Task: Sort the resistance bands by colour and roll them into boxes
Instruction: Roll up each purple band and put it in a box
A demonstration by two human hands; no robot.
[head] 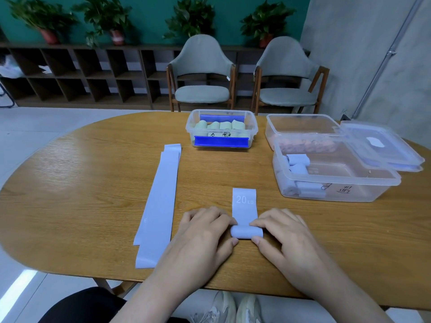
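Head view: I look down at a wooden table [70, 183] and I go from left to right.

Left of the middle lie the flat bands [158, 201], pale blue. They are stacked and run from the near edge toward the far edge. They are not rolled yet.

Next comes my left hand [205, 231], close to the near edge. Its fingers [224, 217] are curled and pinch the left end of a small roll.

That roll is the blue band [246, 220] I am working on. The rolled part sits between my two hands. The rest lies flat and points to the far edge. It says 20 LB on it.

My right hand [279, 231] is just right of the roll. Its fingers are curled too and pinch the right end.

At the far edge, near the middle, sits the green box [253, 130] with pale green rolls in it. Near the right edge is the blue box [373, 183], which has blue rolls inside. Behind it, and touching it, is a box with pinkish rolls [303, 127]. Some lids [384, 145] lie at the far right.

I think I am in the rolling step, and this band is more than half rolled. Next I should push the roll forward with both hands until the flat part is used up. I must keep it tight and straight. Then it goes into the blue box, because the colour matches.
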